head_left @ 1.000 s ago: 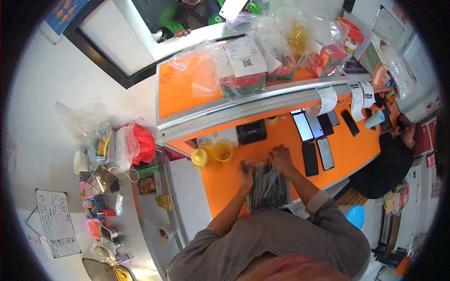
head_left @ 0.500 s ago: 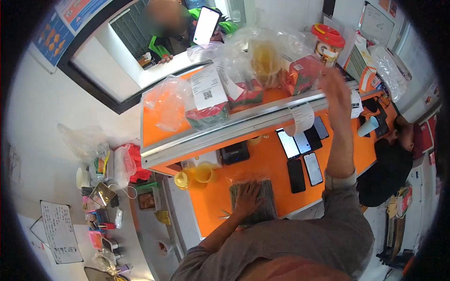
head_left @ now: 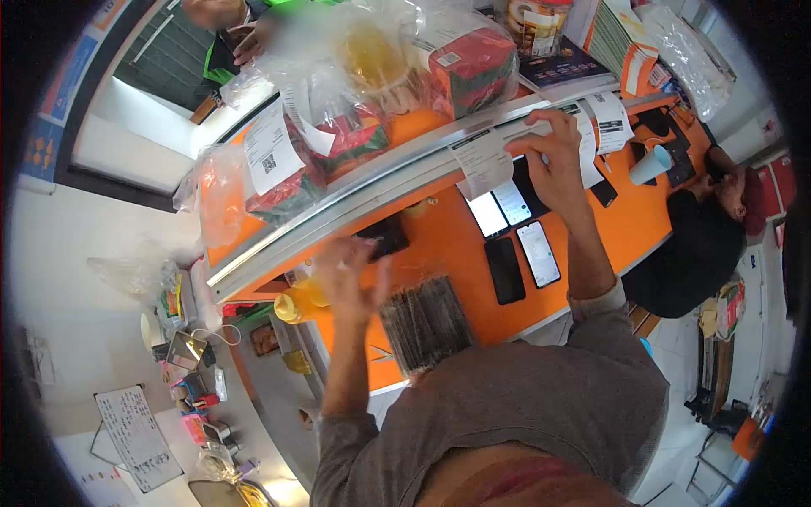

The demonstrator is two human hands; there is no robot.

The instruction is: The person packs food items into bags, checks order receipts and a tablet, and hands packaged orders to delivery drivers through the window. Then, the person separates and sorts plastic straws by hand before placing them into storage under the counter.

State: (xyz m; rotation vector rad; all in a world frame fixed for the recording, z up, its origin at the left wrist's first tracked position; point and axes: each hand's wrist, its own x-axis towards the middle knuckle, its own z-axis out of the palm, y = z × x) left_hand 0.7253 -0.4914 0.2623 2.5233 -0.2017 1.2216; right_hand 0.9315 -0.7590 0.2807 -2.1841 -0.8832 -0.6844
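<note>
My right hand (head_left: 553, 160) is raised at the metal edge of the orange shelf, its fingers curled and apart. Its fingertips are beside a white printed receipt (head_left: 483, 162) hanging from that edge; whether they touch it I cannot tell. Blurred by motion, my left hand (head_left: 348, 279) is lifted in front of the yellow squeeze bottle (head_left: 293, 308), thumb and fingers apart, with nothing visible in it. Below it on the orange counter lies a dark flat bundle in clear plastic (head_left: 427, 325). Several phones (head_left: 538, 253) lie below my right hand.
Bagged red-and-green boxes (head_left: 473, 72) with receipts stand on the shelf (head_left: 405, 127). Further right are more receipts (head_left: 610, 121) and a pale blue cup (head_left: 650, 165). A person in black (head_left: 693, 245) is at the right; another person's hand (head_left: 245, 42) shows at the window.
My left hand has lifted off the dark bundle and moved up and left. My right hand has come down from the bagged boxes to the hanging receipt. The camera view has shifted.
</note>
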